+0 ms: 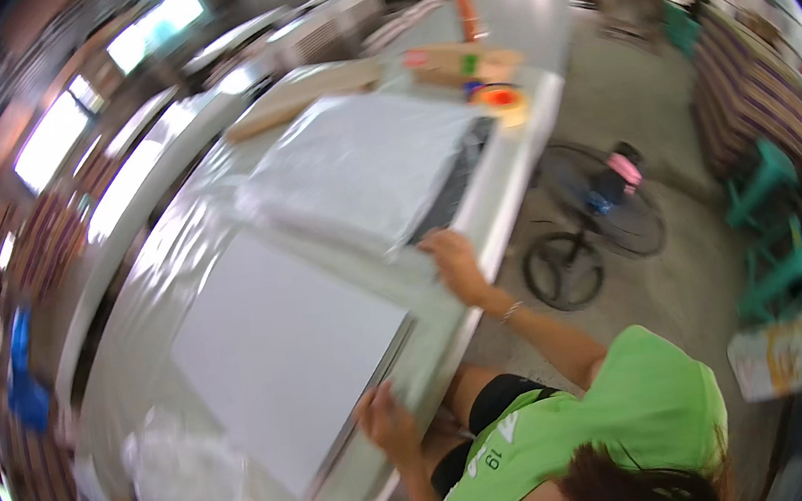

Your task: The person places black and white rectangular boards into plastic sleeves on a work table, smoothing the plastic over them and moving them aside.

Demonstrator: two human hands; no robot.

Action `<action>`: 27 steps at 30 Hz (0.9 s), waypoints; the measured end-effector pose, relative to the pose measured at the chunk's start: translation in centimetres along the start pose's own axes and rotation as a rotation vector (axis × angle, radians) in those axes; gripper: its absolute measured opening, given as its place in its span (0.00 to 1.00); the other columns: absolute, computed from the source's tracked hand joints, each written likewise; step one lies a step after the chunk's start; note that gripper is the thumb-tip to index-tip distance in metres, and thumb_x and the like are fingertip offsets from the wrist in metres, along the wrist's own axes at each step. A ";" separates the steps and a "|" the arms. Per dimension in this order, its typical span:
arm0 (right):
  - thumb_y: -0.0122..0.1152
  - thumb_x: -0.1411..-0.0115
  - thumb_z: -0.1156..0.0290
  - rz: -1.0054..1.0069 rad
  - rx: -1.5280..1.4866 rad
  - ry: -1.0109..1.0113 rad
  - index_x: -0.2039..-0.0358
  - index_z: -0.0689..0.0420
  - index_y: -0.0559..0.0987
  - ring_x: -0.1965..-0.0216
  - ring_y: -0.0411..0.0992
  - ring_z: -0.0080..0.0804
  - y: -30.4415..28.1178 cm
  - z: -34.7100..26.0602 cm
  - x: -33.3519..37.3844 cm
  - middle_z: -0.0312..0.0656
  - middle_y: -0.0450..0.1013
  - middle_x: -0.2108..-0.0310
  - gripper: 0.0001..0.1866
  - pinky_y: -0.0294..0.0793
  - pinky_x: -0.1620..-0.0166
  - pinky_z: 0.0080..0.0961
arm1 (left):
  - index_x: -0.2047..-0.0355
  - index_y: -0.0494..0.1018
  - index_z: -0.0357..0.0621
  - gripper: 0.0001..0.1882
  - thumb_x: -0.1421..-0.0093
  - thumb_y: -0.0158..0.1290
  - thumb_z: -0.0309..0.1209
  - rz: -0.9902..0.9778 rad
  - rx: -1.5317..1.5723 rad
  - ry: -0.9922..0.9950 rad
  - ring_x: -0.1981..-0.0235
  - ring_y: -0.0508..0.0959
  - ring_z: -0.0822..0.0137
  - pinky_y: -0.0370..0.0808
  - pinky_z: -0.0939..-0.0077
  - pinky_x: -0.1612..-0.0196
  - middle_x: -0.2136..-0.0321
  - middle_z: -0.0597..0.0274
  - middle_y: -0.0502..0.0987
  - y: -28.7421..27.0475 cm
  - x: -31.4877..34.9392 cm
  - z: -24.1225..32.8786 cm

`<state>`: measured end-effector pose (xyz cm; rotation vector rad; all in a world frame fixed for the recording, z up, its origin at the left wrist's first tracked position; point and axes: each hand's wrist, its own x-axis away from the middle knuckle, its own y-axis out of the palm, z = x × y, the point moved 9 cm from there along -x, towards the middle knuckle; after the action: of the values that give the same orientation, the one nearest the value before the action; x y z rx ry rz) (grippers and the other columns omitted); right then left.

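Note:
A large flat white board (284,355) with a dark edge lies on a long table (505,198) covered in clear plastic film. My left hand (387,422) grips the board's near edge at the table's side. Beyond it lies a second flat panel wrapped in plastic (361,165), also dark at its edge. My right hand (453,262), a bracelet on its wrist, rests palm down at that panel's near corner by the table edge. The picture is blurred, so the fingers' hold there is unclear. My green shirt and black shorts show at the bottom.
A roll of tape (505,99) and cardboard pieces (458,63) sit at the table's far end. Crumpled plastic (177,468) lies at the near left. A floor fan (598,221) stands beside the table. Green stools (764,186) stand to the right.

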<state>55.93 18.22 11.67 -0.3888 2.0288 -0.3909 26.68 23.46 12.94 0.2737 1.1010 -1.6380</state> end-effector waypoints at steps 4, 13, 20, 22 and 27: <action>0.51 0.50 0.84 -0.112 -0.212 0.250 0.65 0.57 0.77 0.60 0.68 0.45 -2.0 -2.1 -0.6 0.45 0.69 0.68 0.13 0.65 0.54 0.39 | 0.61 0.76 0.39 0.11 0.46 0.52 0.20 0.281 -0.148 -0.219 0.56 0.73 0.55 0.69 0.61 0.52 0.59 0.52 0.74 -6.8 -1.1 -2.9; 0.63 0.52 0.75 -0.763 -0.134 -0.007 0.42 0.59 0.63 0.46 0.61 0.54 4.1 -7.2 3.9 0.61 0.65 0.50 0.35 0.66 0.46 0.40 | 0.46 0.65 0.36 0.40 0.47 0.54 0.58 0.076 -0.554 -0.221 0.51 0.69 0.48 0.66 0.57 0.47 0.50 0.48 0.70 -12.6 4.5 -15.1; 0.60 0.53 0.81 -0.768 -0.057 0.049 0.41 0.60 0.62 0.50 0.65 0.49 5.8 -7.2 4.3 0.59 0.68 0.55 0.36 0.73 0.54 0.37 | 0.46 0.65 0.32 0.41 0.50 0.58 0.52 -0.226 -0.386 -0.308 0.50 0.68 0.44 0.64 0.56 0.46 0.51 0.40 0.69 -11.8 2.1 -12.1; 0.60 0.53 0.81 -0.753 -0.063 0.034 0.42 0.60 0.63 0.51 0.66 0.49 5.4 -7.6 4.2 0.58 0.68 0.56 0.35 0.74 0.55 0.36 | 0.46 0.65 0.31 0.41 0.51 0.59 0.51 -0.276 -0.373 -0.319 0.50 0.67 0.43 0.63 0.56 0.45 0.51 0.38 0.69 -11.8 1.8 -11.6; 0.62 0.54 0.80 -0.714 -0.118 0.023 0.44 0.59 0.67 0.52 0.66 0.48 4.8 -7.8 4.0 0.58 0.68 0.55 0.33 0.73 0.55 0.38 | 0.46 0.66 0.31 0.41 0.53 0.61 0.49 -0.291 -0.381 -0.301 0.52 0.68 0.41 0.63 0.54 0.47 0.55 0.35 0.71 -12.0 2.1 -11.2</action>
<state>46.71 21.63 10.02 -1.1936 1.8869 -0.7060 11.73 30.44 11.70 -0.3854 1.2285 -1.6127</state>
